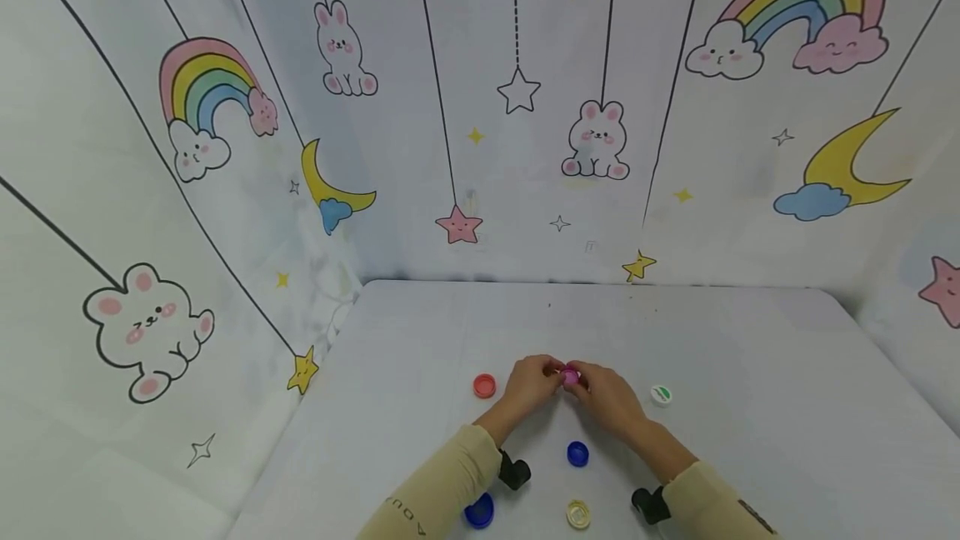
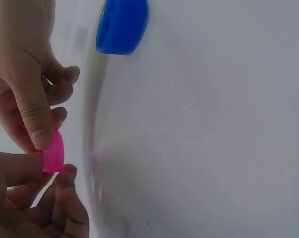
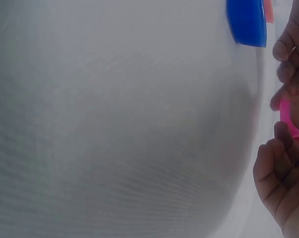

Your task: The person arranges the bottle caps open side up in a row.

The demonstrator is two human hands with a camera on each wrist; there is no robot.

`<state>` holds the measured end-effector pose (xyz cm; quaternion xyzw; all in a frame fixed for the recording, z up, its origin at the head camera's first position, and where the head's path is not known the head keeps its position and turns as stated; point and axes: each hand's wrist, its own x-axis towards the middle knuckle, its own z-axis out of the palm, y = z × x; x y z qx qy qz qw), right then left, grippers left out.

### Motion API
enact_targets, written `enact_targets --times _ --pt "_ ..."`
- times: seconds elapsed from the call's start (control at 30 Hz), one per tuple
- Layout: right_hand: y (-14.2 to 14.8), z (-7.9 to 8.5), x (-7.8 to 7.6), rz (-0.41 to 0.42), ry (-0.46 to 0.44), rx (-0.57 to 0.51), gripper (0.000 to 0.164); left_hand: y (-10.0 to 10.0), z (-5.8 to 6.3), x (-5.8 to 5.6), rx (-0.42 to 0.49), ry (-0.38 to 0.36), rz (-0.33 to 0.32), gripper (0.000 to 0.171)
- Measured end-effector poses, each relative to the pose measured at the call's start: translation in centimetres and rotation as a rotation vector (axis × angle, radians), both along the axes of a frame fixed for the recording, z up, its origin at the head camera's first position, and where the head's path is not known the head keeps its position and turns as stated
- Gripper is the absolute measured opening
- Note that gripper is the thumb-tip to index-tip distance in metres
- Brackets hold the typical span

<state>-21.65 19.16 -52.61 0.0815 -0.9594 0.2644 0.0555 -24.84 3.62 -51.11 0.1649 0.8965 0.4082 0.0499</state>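
Observation:
A small pink bottle cap is held between both hands, a little above the table in the head view. My left hand pinches it from the left, and my right hand pinches its right side with thumb and fingers. Both wrist views show the pink cap between the fingertips, part of it covered by them. Closest to the hands on the near side lies a blue cap, also visible as a blue cap at the top of the right wrist view.
On the white table, a red cap lies left of the hands and a white cap with green lies to the right. Nearer me are a yellow cap and a larger blue cap, partly hidden by the left sleeve.

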Motion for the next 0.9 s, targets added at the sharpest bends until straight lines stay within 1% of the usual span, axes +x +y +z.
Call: enact_targets --times 0.1,0.2,0.3,0.43,0.53,0.67,0.9 --pt "-0.05 -0.09 0.12 -0.015 0.0 -0.008 0.035 -0.03 -0.27 0.05 -0.078 0.053 -0.041 0.022" --pt "-0.1 -0.27 0.15 -0.036 -0.021 -0.001 0.033 0.03 -0.55 0.14 -0.134 0.081 -0.067 0.024" --pt "-0.08 -0.53 0.11 -0.03 -0.034 0.01 0.03 0.16 -0.75 0.17 -0.206 0.091 -0.065 0.024" --pt "-0.07 -0.75 0.08 -0.008 -0.029 0.018 0.027 0.37 -0.94 0.25 -0.281 0.079 -0.05 0.022" --pt "-0.16 -0.66 0.15 -0.004 -0.03 0.018 0.026 0.51 -1.01 0.35 -0.295 0.086 -0.041 0.02" --pt "-0.31 -0.48 0.21 -0.006 -0.041 0.025 0.026 0.63 -1.05 0.4 -0.289 0.089 -0.036 0.017" --pt "-0.44 -0.3 0.21 -0.017 -0.066 0.058 0.028 0.52 -0.96 0.39 -0.256 0.089 -0.034 0.021"
